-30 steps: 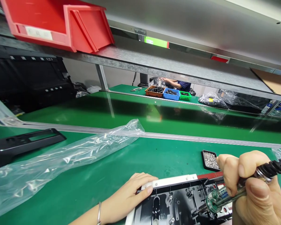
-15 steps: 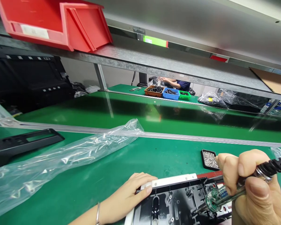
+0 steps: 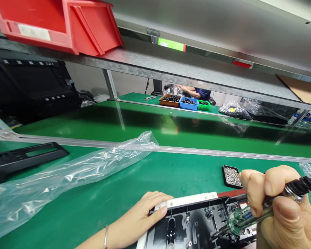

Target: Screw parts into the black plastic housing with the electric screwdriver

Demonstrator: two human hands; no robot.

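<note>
My right hand (image 3: 280, 207) is closed around an electric screwdriver (image 3: 251, 218) with a clear green collar, its tip down on a black plastic panel (image 3: 194, 224) at the bottom of the view. The panel lies in a white frame (image 3: 189, 200). My left hand (image 3: 142, 216) rests flat on the frame's left corner, fingers on its edge, a bracelet on the wrist. A small black tray of silver screws (image 3: 232, 176) sits just behind my right hand.
A long clear plastic bag (image 3: 67, 176) lies across the green mat. A black plastic part (image 3: 23, 159) is at the left. A green conveyor belt (image 3: 171, 128) runs behind. Red bins (image 3: 57, 24) stand on the shelf above. A person works far back beside coloured trays (image 3: 186, 102).
Almost nothing moves. Both hands hold their places on the panel and screwdriver; the view drifts very slightly.
</note>
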